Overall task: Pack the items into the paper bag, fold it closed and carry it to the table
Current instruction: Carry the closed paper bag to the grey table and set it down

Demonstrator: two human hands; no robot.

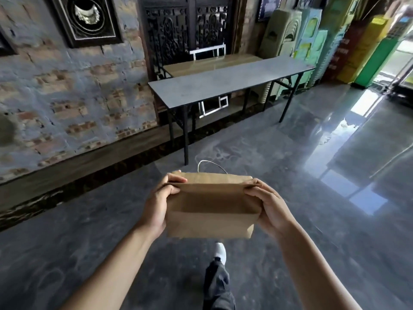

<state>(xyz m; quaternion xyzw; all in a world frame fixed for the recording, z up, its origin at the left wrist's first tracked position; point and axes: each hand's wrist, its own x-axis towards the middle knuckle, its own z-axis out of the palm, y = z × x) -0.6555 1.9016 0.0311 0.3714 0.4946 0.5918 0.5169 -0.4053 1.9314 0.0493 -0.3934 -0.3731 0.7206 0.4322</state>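
A brown paper bag [211, 211] with its top folded over hangs in the air in front of me, held at both upper corners. My left hand [159, 203] pinches the folded left edge. My right hand [267, 203] pinches the folded right edge. A thin white handle loop [211, 164] sticks up behind the fold. The bag's contents are hidden. A long grey table [225, 82] on black legs stands ahead, beyond the bag, against the wall.
A brick wall [67, 97] runs along the left. A second wooden-topped table [212, 62] sits behind the grey one. Stacked plastic chairs [281, 34] and coloured panels stand at the right. The floor [312, 175] is glossy and dark. My leg and white shoe [220, 253] step forward below the bag.
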